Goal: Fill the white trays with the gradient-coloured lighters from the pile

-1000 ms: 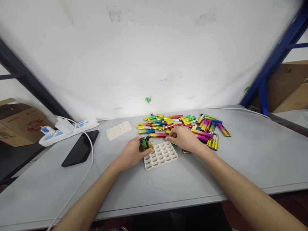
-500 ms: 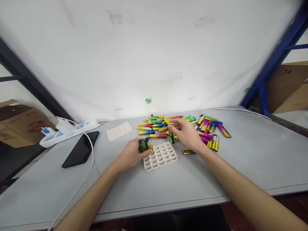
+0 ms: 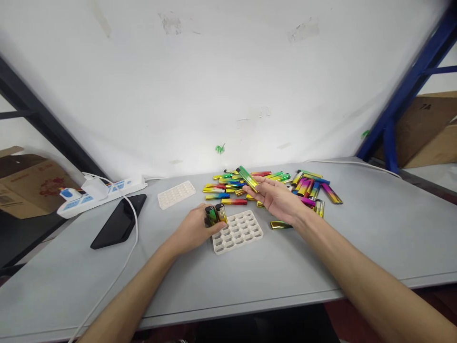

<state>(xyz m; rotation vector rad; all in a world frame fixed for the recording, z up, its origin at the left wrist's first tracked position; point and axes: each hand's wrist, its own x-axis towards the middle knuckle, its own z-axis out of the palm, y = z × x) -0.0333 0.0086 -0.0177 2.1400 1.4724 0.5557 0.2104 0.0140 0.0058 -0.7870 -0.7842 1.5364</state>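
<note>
My left hand (image 3: 194, 230) is closed around two upright lighters (image 3: 216, 214), one green and one clear-gold, at the upper left corner of a white grid tray (image 3: 239, 232). Between the fingers of my right hand (image 3: 278, 197) is a green-and-gold lighter (image 3: 247, 178), tilted with its green end up and to the left. That hand is above the pile of shiny multicoloured lighters (image 3: 233, 202), which lies behind and to the right of the tray. One gold lighter (image 3: 280, 225) lies apart, just below my right hand.
A second white grid tray (image 3: 176, 194) lies at the back left. Further left are a black phone (image 3: 119, 223), a white power strip (image 3: 103, 196) and a white cable (image 3: 134, 243). Cardboard boxes (image 3: 37, 188) stand beyond both sides of the table (image 3: 374, 224).
My right hand has turned palm up, and the lighter in it has swung from pointing down to pointing up and left. My left hand has stayed in place.
</note>
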